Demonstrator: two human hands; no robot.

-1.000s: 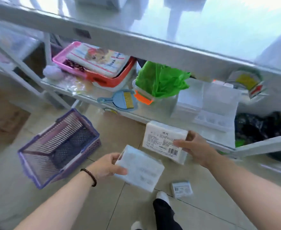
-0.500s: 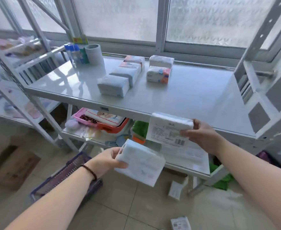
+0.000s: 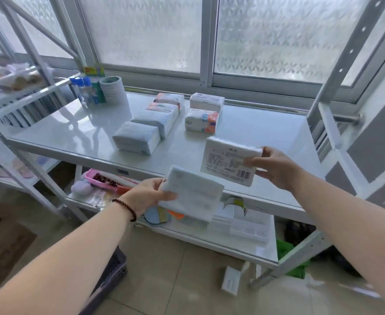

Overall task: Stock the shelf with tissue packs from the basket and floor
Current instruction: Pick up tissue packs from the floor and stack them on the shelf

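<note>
My left hand grips a white tissue pack in front of the shelf's front edge. My right hand holds a second white tissue pack, label and barcode toward me, over the front of the white shelf top. Several tissue packs lie on that shelf: a plain one at the front of a row running back, and two with orange print further right. A small pack lies on the floor by the shelf leg. The purple basket shows partly under my left forearm.
Bottles and a paper roll stand at the shelf's back left. The lower shelf holds a pink tray, a dustpan brush and clear boxes. A cardboard box sits at floor left. Another rack stands at left.
The view has swung up from the floor and basket to the shelf top. Both hands have lifted their packs; the right pack now hangs over the shelf's front.
</note>
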